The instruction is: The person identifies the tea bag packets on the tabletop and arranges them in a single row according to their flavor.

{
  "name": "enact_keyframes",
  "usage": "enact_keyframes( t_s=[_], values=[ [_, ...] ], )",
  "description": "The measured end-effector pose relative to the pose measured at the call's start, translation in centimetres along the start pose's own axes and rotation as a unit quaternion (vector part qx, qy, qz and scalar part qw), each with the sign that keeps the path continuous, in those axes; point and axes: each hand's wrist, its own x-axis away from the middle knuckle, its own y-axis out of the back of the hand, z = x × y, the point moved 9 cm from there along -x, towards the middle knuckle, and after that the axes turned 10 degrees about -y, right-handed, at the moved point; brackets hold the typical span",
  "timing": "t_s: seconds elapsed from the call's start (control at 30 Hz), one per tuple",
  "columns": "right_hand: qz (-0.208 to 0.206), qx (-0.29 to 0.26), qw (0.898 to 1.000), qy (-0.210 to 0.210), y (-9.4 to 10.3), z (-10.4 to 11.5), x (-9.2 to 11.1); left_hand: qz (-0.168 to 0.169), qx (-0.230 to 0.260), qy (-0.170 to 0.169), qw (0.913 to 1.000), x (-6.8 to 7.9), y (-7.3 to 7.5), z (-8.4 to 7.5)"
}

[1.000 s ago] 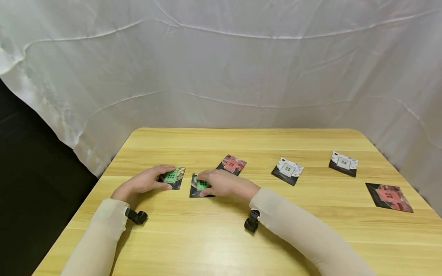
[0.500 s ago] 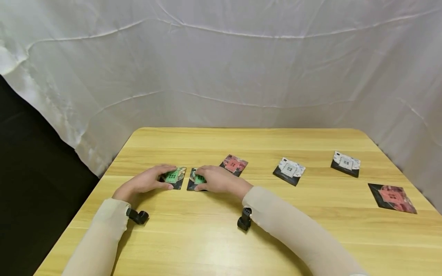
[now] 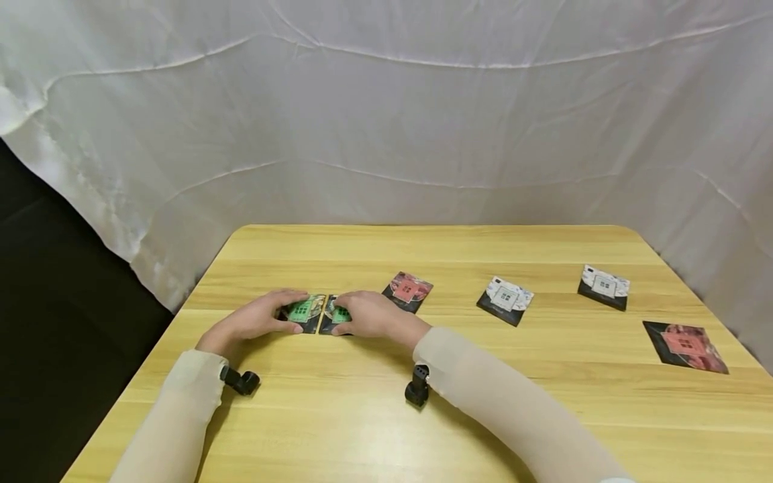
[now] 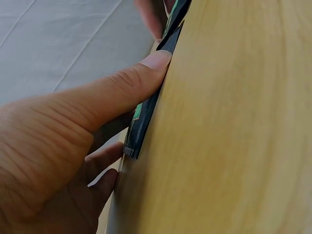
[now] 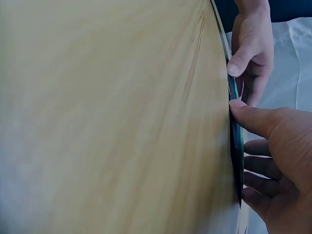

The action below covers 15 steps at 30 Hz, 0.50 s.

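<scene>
Two flat square packets, black with green labels, lie side by side on the left part of the table, a very narrow gap between them. My left hand (image 3: 256,318) grips the left green packet (image 3: 311,312), thumb at its near edge and fingers at the far edge. Likewise my right hand (image 3: 377,316) holds the right green packet (image 3: 328,319) between thumb and fingers, covering its right part. In the left wrist view the thumb presses the dark edge of the left green packet (image 4: 147,119). The right wrist view shows the right green packet (image 5: 236,141) nearly edge-on.
A red-labelled packet (image 3: 408,290) lies just behind my right hand. Farther right are two white-and-black packets (image 3: 506,299) and another red-labelled packet (image 3: 685,345). All rest on the wooden table (image 3: 338,416); a pale cloth (image 3: 386,121) hangs behind it.
My right hand has slid its green packet left and slightly away from me, until it lies almost against the left one. The left hand stays in place on its packet.
</scene>
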Motion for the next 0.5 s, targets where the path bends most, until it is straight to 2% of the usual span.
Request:
enact_keyframes(
  t_s=[0.5],
  values=[
    [-0.014,0.013,1.0,0.018,0.53,0.47,0.03,-0.001,-0.007,-0.005,1.0,-0.1,0.07,0.06]
  ],
)
